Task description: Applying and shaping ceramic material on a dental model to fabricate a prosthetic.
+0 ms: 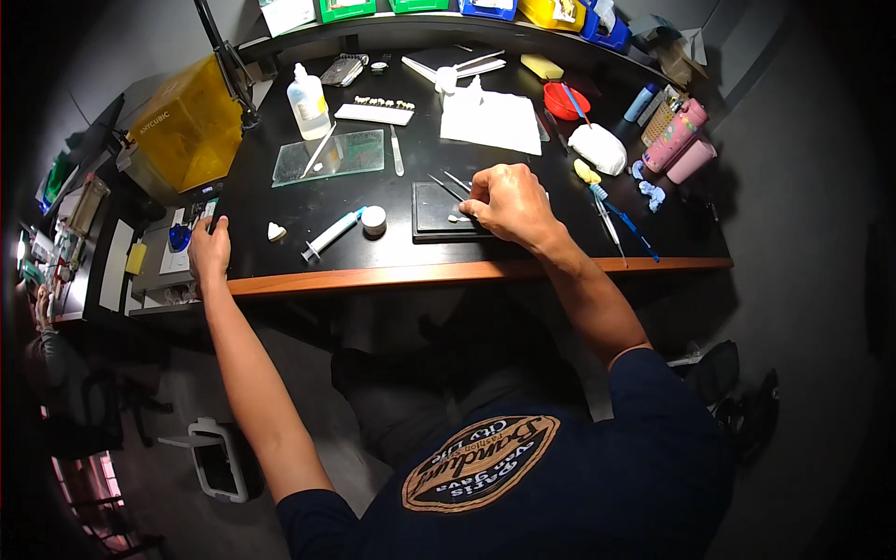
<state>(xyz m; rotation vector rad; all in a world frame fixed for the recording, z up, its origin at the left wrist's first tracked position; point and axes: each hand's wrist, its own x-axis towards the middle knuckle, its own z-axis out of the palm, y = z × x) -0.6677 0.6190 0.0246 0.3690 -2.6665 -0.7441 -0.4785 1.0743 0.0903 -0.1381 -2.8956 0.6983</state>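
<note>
My right hand (511,203) is closed low over a black rectangular block (431,224) near the desk's front edge. Two thin metal prongs, like those of tweezers (448,186), stick out from its fingers toward the far left. A small white piece (456,218) lies on the block by the fingertips. At the desk's left end, my left hand (211,250) has its fingers curled round something dark, mostly hidden. Between the hands are a small white lump (276,231), a syringe (333,234) with a blue tip and a round white-lidded jar (373,220).
Behind are a glass slab (355,159), a squeeze bottle (309,105), a white strip holding small teeth (375,114) and paper towels (490,121). Brushes (627,222), a red bowl (567,101) and a pink bottle (674,133) stand right. An amber-covered box (187,121) is left.
</note>
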